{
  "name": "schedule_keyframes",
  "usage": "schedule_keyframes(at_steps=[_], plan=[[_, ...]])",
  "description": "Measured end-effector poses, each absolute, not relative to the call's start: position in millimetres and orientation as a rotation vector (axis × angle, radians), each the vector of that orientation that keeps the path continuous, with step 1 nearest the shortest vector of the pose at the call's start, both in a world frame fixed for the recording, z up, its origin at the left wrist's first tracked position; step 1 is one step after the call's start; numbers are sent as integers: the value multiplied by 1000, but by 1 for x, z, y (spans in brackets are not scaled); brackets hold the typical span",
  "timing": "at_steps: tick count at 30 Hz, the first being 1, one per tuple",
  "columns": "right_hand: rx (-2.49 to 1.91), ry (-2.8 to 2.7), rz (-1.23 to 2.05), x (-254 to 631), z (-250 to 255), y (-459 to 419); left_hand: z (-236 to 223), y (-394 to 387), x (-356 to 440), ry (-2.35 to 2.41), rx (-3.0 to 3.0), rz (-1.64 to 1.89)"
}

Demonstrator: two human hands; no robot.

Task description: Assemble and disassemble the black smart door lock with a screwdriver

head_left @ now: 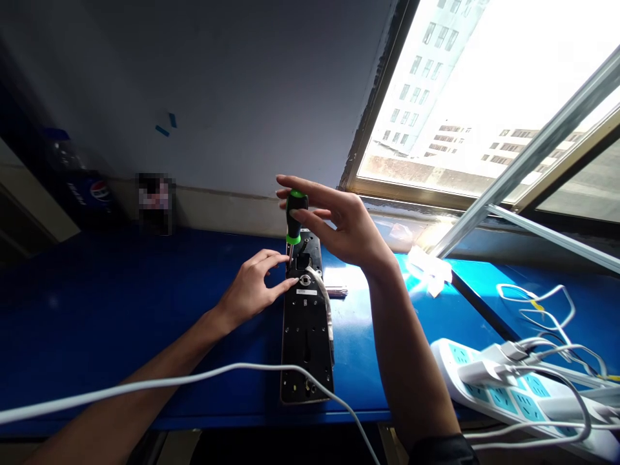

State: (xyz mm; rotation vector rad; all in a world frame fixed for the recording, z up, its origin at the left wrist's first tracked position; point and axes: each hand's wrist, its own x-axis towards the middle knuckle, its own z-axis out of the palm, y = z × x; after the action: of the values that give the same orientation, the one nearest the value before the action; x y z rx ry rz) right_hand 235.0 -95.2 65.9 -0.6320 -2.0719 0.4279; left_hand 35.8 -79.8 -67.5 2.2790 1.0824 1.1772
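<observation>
A screwdriver (295, 216) upright on a black lock plate (306, 336), right hand (343, 226) half open around its handle, left hand (249, 287) loosely curled on the plate's top end, plate near the worktop (145, 310) front edge

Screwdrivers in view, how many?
1: a black-and-green-handled screwdriver, upright over the black door-lock plate, between the left hand and right hand. Others may be hidden.

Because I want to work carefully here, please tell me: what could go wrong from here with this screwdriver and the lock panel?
The screwdriver stands upright on the black lock panel, and the right hand seems only loosely around it, so it could slip. The white flat cable beside it could get pinched. The white cord crossing the panel's lower end could snag and drag the panel toward the edge of the blue table.
</observation>
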Motion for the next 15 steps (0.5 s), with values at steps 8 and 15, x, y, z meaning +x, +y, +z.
schedule_keyframes(at_steps=[8, 15], plan=[[-671, -2013, 294, 235, 64, -91, -69, -80, 35, 1096, 2236, 1175], [-615, -2097, 560, 240, 63, -93, -72, -79, 40, 992, 1769, 987]])
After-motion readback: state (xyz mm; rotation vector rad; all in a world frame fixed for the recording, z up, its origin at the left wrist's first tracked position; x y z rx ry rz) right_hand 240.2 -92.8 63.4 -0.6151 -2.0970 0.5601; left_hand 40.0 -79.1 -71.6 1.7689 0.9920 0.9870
